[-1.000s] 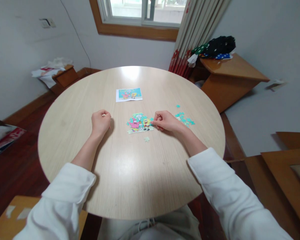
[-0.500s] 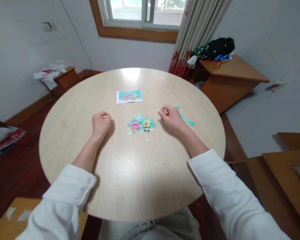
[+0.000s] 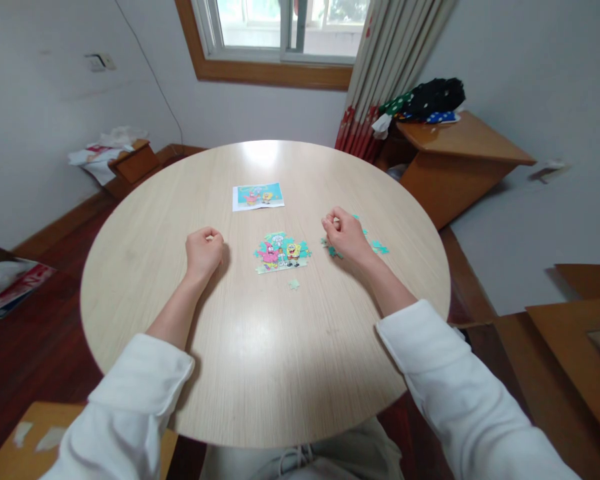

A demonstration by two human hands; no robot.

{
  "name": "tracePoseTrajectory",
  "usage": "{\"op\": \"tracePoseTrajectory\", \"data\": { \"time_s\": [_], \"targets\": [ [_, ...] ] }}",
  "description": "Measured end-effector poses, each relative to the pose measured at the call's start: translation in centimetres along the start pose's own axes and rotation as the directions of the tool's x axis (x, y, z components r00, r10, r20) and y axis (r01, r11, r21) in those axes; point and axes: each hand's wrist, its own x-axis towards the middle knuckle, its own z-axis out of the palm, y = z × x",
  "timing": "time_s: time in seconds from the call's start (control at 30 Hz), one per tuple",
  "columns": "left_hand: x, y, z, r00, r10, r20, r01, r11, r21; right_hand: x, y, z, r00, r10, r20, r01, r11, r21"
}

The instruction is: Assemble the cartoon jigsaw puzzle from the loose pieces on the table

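A partly assembled jigsaw puzzle (image 3: 282, 253) with cartoon figures lies in the middle of the round table. Left of it, my left hand (image 3: 205, 250) rests on the tabletop in a loose fist, with nothing seen in it. My right hand (image 3: 344, 232) is closed, thumb against curled fingers, over the loose puzzle pieces (image 3: 380, 247) to the right; whether a small piece is in its grip is hidden. It covers part of those pieces. One pale green puzzle piece (image 3: 293, 285) lies alone just below the assembled part.
Behind the puzzle lies a printed reference picture (image 3: 258, 197) with the same figures. The round wooden table (image 3: 260, 360) reaches close to my body. A wooden cabinet (image 3: 465, 140) with cloths on top stands at the back right, beside a curtain (image 3: 380, 73).
My right hand has shifted slightly right, uncovering loose pieces near its fingertips. The left hand stays closed in the same place. The view has tilted a little.
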Motion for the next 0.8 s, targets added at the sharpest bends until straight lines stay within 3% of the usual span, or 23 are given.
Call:
{"op": "tracePoseTrajectory", "data": {
  "time_s": [0.33, 0.6, 0.8],
  "targets": [
    [0.1, 0.1, -0.1, 1.0, -0.006, 0.001, 0.006, 1.0, 0.008, 0.0, -0.5, -0.5, 0.997, -0.008, -0.077, 0.001, 0.997, -0.083],
    [0.0, 0.3, -0.1, 1.0, -0.014, 0.003, 0.014, 1.0, 0.003, 0.3, 0.1, -1.1, 0.992, 0.035, -0.121, -0.047, 0.994, -0.103],
    [0.1, 0.0, -0.1, 1.0, 0.004, 0.003, -0.004, 1.0, 0.011, 0.7, 1.2, -1.6, 0.979, 0.055, -0.196, -0.096, 0.973, -0.208]
  ]
}}
